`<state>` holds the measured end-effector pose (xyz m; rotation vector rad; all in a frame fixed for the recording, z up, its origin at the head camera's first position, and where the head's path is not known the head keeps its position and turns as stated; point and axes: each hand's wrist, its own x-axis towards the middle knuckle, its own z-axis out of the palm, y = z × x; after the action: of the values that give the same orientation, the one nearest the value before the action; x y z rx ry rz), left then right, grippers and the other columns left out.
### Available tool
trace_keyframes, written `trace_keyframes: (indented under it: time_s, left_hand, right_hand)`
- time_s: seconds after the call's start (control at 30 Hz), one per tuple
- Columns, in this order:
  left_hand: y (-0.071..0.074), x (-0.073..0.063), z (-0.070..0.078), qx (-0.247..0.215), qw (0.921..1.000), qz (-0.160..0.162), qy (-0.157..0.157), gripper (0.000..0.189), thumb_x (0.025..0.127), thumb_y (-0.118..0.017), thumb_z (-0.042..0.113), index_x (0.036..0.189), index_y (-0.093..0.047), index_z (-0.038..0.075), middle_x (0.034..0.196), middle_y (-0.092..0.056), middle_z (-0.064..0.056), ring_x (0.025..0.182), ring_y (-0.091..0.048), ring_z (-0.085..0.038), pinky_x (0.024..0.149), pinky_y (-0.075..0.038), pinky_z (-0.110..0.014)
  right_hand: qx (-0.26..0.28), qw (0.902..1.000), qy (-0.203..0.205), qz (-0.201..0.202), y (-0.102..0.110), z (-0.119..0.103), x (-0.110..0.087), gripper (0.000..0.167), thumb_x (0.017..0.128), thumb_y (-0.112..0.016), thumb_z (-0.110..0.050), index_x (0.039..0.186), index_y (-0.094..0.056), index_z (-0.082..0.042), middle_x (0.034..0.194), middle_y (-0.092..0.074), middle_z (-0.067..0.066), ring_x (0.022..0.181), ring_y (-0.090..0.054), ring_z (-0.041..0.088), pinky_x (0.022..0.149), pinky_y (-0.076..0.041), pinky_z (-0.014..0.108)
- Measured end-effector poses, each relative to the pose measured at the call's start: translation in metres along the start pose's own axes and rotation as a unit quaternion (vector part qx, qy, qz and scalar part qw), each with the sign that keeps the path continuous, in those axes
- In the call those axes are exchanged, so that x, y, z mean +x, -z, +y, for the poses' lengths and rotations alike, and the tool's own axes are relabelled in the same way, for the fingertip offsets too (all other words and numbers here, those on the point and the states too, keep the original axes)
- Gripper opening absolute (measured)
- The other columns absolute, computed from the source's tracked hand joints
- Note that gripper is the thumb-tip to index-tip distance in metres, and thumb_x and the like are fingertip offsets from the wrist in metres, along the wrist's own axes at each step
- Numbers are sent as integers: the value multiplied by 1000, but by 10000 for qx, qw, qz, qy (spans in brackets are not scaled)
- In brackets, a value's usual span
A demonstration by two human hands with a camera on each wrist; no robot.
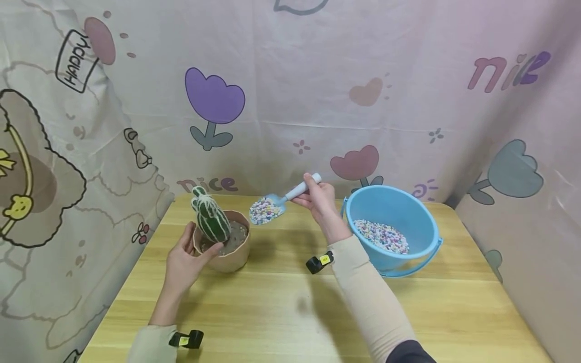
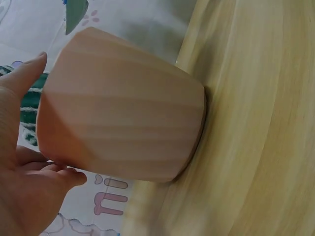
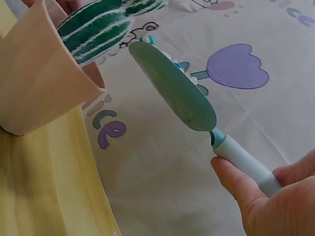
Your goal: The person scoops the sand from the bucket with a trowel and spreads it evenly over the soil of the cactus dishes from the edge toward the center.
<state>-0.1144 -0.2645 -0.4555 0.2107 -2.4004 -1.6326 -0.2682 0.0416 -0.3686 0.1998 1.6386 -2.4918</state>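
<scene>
A small trowel [image 1: 297,190] with a white handle and pale blue blade is held by my right hand [image 1: 321,200]. Small multicoloured pebbles [image 1: 265,210] are heaped on its blade, just right of a tan flowerpot [image 1: 231,259] and above the table. In the right wrist view the blade [image 3: 172,88] shows its underside. A green cactus [image 1: 210,222] with white stripes leans left in the pot, grey-brown soil [image 1: 236,237] beside it. My left hand [image 1: 185,262] grips the pot's left rim, its thumb over the edge near the cactus base and its fingers at the far side.
A light blue bucket [image 1: 390,201] stands on the right of the wooden table [image 1: 268,312], with more coloured pebbles [image 1: 382,236] inside and its handle hanging at the front. A printed cloth [image 1: 290,75] hangs close behind the table and along both sides.
</scene>
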Motion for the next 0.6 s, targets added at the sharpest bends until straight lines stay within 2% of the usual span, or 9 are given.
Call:
trace_keyframes:
  time_s: [0.07,0.17,0.33,0.47,0.6]
  left_hand:
    - [-1,1,-3,122,9999,-34,-29,104,93,-83,26,169,-14,11,174,-21,-13,159,-29,-32,110,-34,-1]
    - [-3,1,-8,197,9998,-84,-60,104,93,-83,27,169,-13,10,173,-25,-16,157,-33,-35,104,-37,2]
    - [-3,2,-9,7,9997,-224,-63,107,92,-84,23,169,-11,11,174,-22,-16,158,-31,-36,106,-37,0]
    - [-1,3,-9,25,9993,-364,62,112,89,-87,24,170,-10,15,174,-21,-15,159,-30,-34,108,-35,-1]
    - [0,3,-8,31,9992,-362,157,113,89,-88,26,170,-10,17,175,-21,-12,159,-29,-32,110,-35,-2]
  right_hand:
    - [13,10000,-16,14,-2,3,1,38,110,-59,-25,121,-59,10,100,-74,25,89,-81,31,85,-68,38]
    - [54,10000,-9,44,-7,8,3,37,109,-59,-25,119,-60,10,95,-75,23,82,-81,28,83,-68,38]
    - [72,9999,53,71,-15,13,3,30,109,-60,-24,109,-61,5,81,-73,13,73,-79,21,83,-68,39]
    - [52,9999,69,60,-19,17,4,31,108,-61,-24,112,-62,7,82,-73,14,75,-79,22,84,-68,40]
    - [-2,9999,101,56,-23,20,6,36,108,-61,-24,119,-60,10,84,-73,15,71,-78,19,83,-68,40]
